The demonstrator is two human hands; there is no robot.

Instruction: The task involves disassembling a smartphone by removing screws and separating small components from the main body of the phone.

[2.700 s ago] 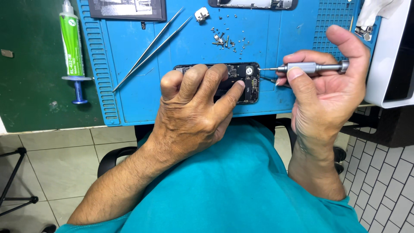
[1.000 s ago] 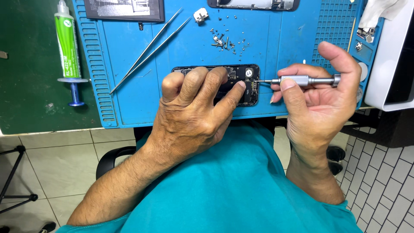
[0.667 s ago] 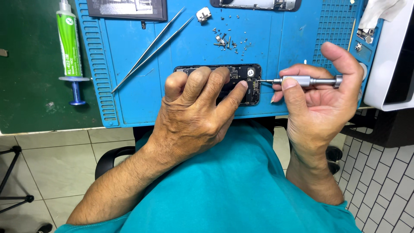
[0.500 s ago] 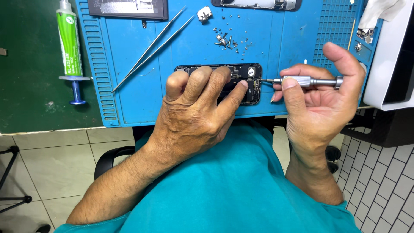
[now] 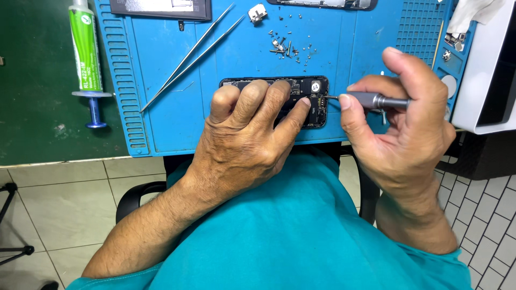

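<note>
An opened phone [image 5: 309, 91], dark and with its inner parts showing, lies flat on the blue work mat [image 5: 161, 123] near the mat's front edge, about the middle of its width. The left hand [image 5: 244, 139] rests on top of the phone and covers most of it, fingers curled and pressing down, the index fingertip touching the phone's right part. The right hand [image 5: 400, 134] is closed around a small grey screwdriver [image 5: 376, 100], pinched between thumb and fingers and held almost level, its thin tip touching the phone's right end just beside the left index fingertip. The two hands are close together but not touching. Behind the phone, toward the mat's far edge, a scatter of tiny screws [image 5: 290, 48] lies loose on the mat, and a small metal part [image 5: 258, 12] sits just beyond them. A pair of long metal tweezers [image 5: 188, 56] lies slanted on the mat's left half, running from the far edge toward the left front. At the far left corner of the mat is a dark flat panel [image 5: 161, 7], cut off by the frame. Left of the mat, on the green table [image 5: 32, 107], a syringe with a green label [image 5: 86, 59] lies with its blue plunger toward the front edge. A white box [image 5: 484, 70] stands at the mat's right edge.
</note>
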